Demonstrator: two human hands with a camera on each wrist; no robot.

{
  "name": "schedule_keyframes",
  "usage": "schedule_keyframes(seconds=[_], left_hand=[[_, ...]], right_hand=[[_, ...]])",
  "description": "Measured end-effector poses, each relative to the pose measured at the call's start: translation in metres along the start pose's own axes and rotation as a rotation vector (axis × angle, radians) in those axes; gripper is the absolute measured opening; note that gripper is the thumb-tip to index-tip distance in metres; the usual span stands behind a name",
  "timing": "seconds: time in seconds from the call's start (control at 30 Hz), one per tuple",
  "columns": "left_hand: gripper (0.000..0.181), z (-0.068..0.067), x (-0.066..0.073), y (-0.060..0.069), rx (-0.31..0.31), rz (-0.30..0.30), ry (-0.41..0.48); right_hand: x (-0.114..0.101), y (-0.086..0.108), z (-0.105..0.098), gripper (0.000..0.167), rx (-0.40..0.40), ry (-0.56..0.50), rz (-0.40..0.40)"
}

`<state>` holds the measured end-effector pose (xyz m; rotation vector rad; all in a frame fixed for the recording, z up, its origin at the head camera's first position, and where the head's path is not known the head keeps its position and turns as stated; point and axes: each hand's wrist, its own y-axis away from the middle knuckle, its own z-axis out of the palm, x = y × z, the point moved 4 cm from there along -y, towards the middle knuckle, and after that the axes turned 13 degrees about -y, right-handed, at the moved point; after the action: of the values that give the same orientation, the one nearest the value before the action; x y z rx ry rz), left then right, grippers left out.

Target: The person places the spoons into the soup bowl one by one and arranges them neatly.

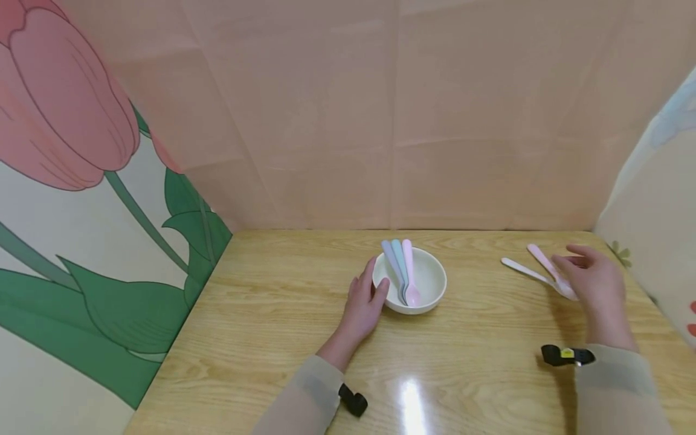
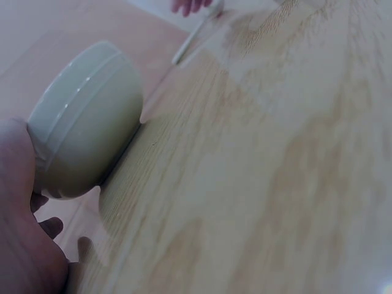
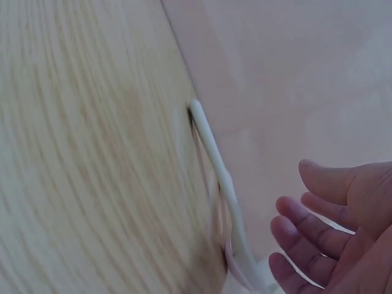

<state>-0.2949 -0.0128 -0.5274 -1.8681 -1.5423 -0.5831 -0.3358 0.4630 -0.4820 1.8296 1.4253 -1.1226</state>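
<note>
Bowl (image 1: 432,273): cream-white, upright on the wood-grain tabletop (image 1: 272,338), landmark for every place below.
Left hand (image 1: 363,301): curled around the left side of the bowl, thumb at the near-left rim; probably enough of a hold to steady it.
Right hand (image 1: 597,283): well right of the bowl, over the heads of the loose pair; fingers loosely bent, thumb well apart from them, nothing visibly held; contact with either spoon impossible to tell.
Loose pair: white spoon (image 1: 535,275) and pale pink spoon (image 1: 545,264), both right of the bowl, overlapping toward the heads.
Pickup: apparently the step in hand; best done by pinching a single handle on the bowl side of the overlap, clear of the crowded heads.
Lift: better slow and straight up, to avoid dragging the second spoon along.
Steadying: light pressure advisable; a hard push on the rim could tip the bowl.
White axis: slanting, handle tip toward the bowl, head away to the right and nearer the person.
Pink axis: steeper slant, handle tip farther back than the white one, head likewise right and near, partly hidden.
Nested trio: lavender spoon (image 1: 395,267), teal spoon (image 1: 402,266), bright pink spoon (image 1: 410,269), side by side inside the bowl; handles past the far rim, heads toward the near wall.
</note>
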Motion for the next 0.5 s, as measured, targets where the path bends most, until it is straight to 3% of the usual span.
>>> schedule_keyframes(seconds=[0.5], left_hand=[[0.072,0.001,-0.001,0.002,-0.020,-0.021,0.006]], right_hand=[[0.018,-0.005,0.005,0.079,-0.081,0.023,0.035]])
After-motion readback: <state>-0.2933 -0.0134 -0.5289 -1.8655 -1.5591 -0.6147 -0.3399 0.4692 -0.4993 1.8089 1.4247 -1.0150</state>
